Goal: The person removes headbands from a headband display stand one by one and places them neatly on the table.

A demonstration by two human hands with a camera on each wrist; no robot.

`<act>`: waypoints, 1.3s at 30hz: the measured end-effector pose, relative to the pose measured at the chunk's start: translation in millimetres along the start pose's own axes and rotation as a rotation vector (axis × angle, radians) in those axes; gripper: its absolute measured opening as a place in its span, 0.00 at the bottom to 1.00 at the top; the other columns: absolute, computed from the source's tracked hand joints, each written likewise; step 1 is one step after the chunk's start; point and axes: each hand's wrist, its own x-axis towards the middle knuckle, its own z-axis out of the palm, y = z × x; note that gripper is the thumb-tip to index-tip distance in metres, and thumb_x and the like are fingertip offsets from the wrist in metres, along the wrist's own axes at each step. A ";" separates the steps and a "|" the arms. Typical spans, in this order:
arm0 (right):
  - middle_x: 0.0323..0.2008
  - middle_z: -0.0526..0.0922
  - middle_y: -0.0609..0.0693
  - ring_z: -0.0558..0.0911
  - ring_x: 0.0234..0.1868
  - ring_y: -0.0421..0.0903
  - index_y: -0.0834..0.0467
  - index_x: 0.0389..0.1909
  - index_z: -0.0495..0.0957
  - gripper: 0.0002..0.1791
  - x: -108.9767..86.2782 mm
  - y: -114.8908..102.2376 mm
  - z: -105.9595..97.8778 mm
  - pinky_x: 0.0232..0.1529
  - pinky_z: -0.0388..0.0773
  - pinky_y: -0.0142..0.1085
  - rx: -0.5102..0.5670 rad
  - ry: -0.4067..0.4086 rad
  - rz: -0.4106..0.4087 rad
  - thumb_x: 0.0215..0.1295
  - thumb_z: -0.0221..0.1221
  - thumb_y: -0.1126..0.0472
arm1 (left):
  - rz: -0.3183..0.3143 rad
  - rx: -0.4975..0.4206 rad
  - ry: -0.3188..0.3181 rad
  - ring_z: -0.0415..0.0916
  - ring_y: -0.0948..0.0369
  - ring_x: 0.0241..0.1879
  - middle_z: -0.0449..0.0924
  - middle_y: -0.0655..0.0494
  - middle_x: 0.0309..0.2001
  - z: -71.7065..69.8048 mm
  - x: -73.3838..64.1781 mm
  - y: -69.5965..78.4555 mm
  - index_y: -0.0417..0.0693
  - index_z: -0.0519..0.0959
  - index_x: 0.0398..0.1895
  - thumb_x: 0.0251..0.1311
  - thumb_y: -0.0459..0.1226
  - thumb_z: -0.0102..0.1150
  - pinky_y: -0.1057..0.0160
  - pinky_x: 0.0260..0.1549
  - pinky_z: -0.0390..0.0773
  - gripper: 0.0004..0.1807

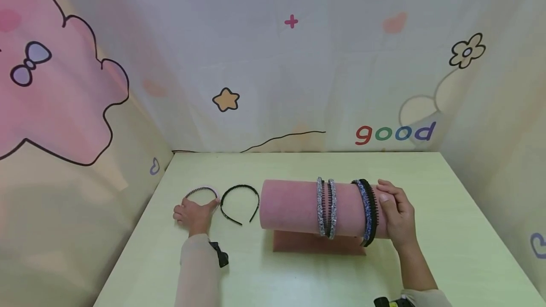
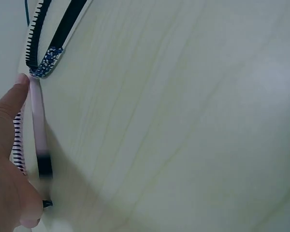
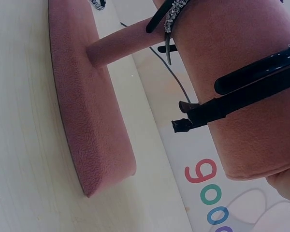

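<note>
A pale pink headband [image 1: 202,188] with small teeth lies at the left of the table. My left hand [image 1: 195,215] spans it, thumb on its right side and fingers on its left. In the left wrist view, the thumb tip meets the pink band [image 2: 38,113] beside a black headband [image 2: 49,62] with blue glitter. At the right, my right hand [image 1: 399,213] grips the end of a pink plush headband stand [image 1: 290,205], thumb in front and fingers over the top. Around its roll sit silver glitter headbands [image 1: 321,207] and a blue-and-black one [image 1: 367,210].
The stand's flat base [image 1: 317,243] rests on the pale wooden table [image 1: 298,278], joined to the roll by a short post [image 3: 121,43]. A printed cloth [image 1: 264,60] hangs behind and at both sides. The black headband [image 1: 240,186] lies between left hand and stand.
</note>
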 end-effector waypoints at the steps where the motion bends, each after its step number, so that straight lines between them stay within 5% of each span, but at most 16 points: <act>1: 0.54 0.74 0.55 0.69 0.57 0.43 0.72 0.46 0.71 0.12 0.3 0.0 0.1 0.55 0.60 0.32 0.000 -0.001 -0.003 0.67 0.49 0.67 | -0.003 0.002 -0.012 0.48 0.36 0.53 0.52 0.27 0.52 -0.6 0.0 0.2 0.26 0.58 0.57 0.31 0.57 0.75 0.42 0.51 0.52 0.58; 10: 0.53 0.75 0.54 0.70 0.57 0.44 0.72 0.45 0.71 0.11 0.0 0.6 0.8 0.55 0.60 0.32 0.019 0.000 -0.026 0.66 0.49 0.69 | -0.015 0.086 -0.092 0.47 0.36 0.54 0.50 0.26 0.55 -4.2 1.0 2.1 0.29 0.53 0.62 0.27 0.59 0.75 0.42 0.52 0.52 0.64; 24: 0.54 0.74 0.53 0.68 0.58 0.43 0.72 0.47 0.71 0.12 -0.3 2.0 -0.9 0.56 0.60 0.33 -0.007 -0.008 -0.016 0.68 0.48 0.68 | 0.077 0.108 -0.138 0.49 0.37 0.56 0.49 0.30 0.59 6.8 1.4 4.9 0.36 0.44 0.70 0.34 0.66 0.66 0.38 0.49 0.51 0.68; 33: 0.55 0.74 0.50 0.69 0.57 0.40 0.69 0.48 0.72 0.12 -7.1 6.5 -2.4 0.54 0.61 0.31 -0.044 -0.012 0.014 0.68 0.48 0.68 | 0.052 -0.022 -0.092 0.39 0.38 0.62 0.40 0.32 0.66 -2.3 -15.0 -0.2 0.40 0.47 0.70 0.37 0.60 0.69 0.37 0.50 0.48 0.62; 39: 0.54 0.74 0.53 0.70 0.57 0.42 0.71 0.46 0.71 0.12 -0.4 0.8 -1.6 0.54 0.62 0.32 -0.044 -0.004 -0.007 0.68 0.48 0.67 | 0.125 -0.157 -0.040 0.37 0.40 0.64 0.41 0.36 0.68 -12.8 -30.1 15.8 0.45 0.48 0.71 0.40 0.60 0.68 0.37 0.51 0.47 0.59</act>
